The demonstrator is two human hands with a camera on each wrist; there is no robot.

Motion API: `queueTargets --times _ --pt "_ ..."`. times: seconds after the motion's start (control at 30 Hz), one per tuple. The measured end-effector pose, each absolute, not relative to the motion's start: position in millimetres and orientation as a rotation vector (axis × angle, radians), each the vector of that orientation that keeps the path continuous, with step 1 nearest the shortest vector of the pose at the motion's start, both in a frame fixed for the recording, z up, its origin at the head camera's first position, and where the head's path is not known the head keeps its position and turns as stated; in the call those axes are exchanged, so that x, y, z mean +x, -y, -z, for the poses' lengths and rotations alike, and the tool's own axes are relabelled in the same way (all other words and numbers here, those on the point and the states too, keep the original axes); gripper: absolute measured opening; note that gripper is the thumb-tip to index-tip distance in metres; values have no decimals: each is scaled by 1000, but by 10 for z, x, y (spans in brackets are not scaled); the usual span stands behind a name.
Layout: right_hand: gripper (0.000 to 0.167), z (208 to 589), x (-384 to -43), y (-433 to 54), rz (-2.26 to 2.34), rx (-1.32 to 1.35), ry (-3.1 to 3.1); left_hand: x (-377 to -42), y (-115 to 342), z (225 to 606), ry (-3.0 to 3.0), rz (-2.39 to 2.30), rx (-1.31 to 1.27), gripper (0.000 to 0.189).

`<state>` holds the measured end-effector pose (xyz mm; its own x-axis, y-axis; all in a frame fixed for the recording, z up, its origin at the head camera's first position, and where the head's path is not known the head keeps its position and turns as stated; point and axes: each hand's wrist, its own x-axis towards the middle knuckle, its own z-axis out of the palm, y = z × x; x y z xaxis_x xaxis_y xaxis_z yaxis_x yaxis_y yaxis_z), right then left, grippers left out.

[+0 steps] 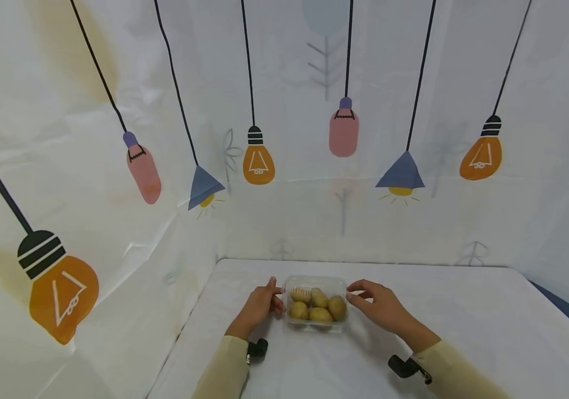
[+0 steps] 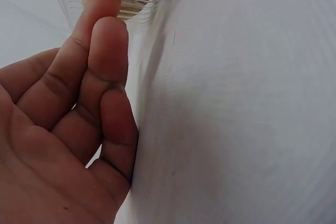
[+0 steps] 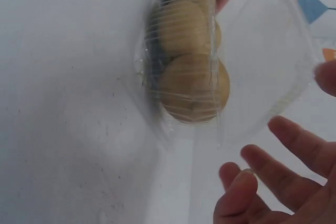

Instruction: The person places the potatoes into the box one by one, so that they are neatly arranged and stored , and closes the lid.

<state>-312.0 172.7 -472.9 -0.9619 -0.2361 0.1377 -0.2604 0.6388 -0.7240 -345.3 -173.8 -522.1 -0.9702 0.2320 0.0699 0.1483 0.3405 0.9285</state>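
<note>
A clear plastic clamshell box (image 1: 316, 327) sits on the table between both hands. Several yellow-brown, potato-like round pieces (image 1: 320, 315) lie in its ribbed tray. The right wrist view shows the clear lid (image 3: 257, 61) raised up from the tray. My left hand (image 1: 261, 306) is at the box's left side, its fingers loosely bent and the fingertips (image 2: 109, 35) right at the ribbed wall. At the right side is my right hand (image 1: 381, 307), fingers spread and lightly bent, fingertips (image 3: 283, 127) close to the lid's edge.
The box rests on a white-covered table (image 1: 324, 366). Behind and to the left hangs a pale sheet (image 1: 284, 221) printed with lamps and bulbs. A dark blue strip (image 1: 563, 310) shows beyond the table's right edge. Each wrist wears a small black camera (image 1: 257, 349).
</note>
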Motion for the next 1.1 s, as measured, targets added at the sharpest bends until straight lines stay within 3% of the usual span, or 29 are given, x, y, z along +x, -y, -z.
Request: queueTargets --times 0.2,0.37,0.87,1.1 --pt "35 4817 -3061 -1722 -1251 399 2871 -3427 1728 5202 -2569 -1655 369 57" --pt "39 4814 -3003 -1720 -1321 432 2898 -3453 1727 5219 -2583 -1636 424 46" --pt "43 4869 -3000 -1707 -1571 485 2872 -3430 1764 5241 -2676 -1496 459 43" --pt "44 4892 -2986 -1672 -1594 354 2847 -3429 1721 5208 -2677 -1470 421 47"
